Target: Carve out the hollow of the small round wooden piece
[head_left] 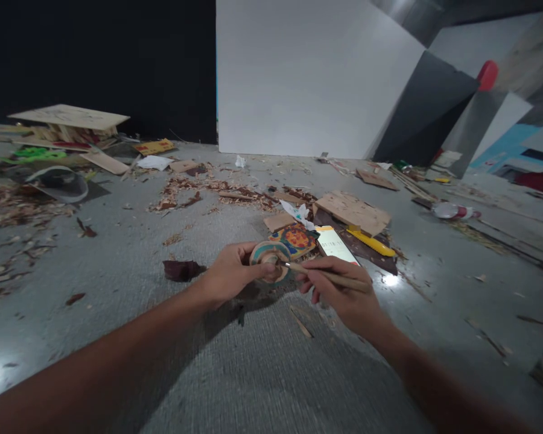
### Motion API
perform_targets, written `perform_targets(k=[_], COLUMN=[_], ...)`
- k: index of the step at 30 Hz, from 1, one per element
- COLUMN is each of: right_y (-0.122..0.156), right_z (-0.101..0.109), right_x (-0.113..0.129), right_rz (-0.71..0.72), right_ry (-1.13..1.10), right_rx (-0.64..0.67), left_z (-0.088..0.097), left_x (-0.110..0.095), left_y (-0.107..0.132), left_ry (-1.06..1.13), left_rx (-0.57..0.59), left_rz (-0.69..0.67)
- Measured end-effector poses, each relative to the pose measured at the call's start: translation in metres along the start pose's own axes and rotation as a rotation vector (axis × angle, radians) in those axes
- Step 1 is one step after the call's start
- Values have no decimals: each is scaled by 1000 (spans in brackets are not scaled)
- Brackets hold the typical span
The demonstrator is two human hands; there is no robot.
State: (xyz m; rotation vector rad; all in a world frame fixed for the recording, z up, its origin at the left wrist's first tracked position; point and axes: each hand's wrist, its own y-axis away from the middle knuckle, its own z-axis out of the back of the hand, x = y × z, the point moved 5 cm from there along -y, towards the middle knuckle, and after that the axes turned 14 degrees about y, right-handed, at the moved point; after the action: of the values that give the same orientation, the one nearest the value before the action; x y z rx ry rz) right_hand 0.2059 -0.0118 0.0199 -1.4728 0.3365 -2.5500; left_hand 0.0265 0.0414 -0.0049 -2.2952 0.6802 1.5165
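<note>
My left hand [230, 275] is closed around a small round wooden piece [268, 258] with a green-painted rim, held just above the grey floor. My right hand [344, 292] pinches a thin wooden-handled brush [332, 276], and its tip touches the round piece. Just behind the hands lie a colourfully painted disc [297, 239] and a lit phone [336, 246]. A yellow tool [371, 241] rests on dark sheets to the right of the phone.
Wood shavings [194, 194] and board offcuts [353, 210] litter the floor [117, 259] beyond the hands. A dark scrap [181, 269] lies left of my left hand. Stacked boards [70, 123] sit far left, a white panel [308, 78] stands behind, a plastic bottle [452, 211] lies at the right.
</note>
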Motion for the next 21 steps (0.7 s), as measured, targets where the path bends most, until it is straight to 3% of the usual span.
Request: perform_targets(k=[5, 12, 21], right_y=[-2, 0, 4], right_z=[5, 15, 11], right_x=[1, 11, 11], right_rz=[-56, 14, 182], right_ry=[-73, 145, 186], right_rx=[-2, -24, -28], left_z=[-2, -2, -2], left_x=[2, 0, 0], left_y=[0, -1, -2], left_ry=[-41, -91, -157], left_rx=[53, 43, 58], left_rz=[34, 25, 4])
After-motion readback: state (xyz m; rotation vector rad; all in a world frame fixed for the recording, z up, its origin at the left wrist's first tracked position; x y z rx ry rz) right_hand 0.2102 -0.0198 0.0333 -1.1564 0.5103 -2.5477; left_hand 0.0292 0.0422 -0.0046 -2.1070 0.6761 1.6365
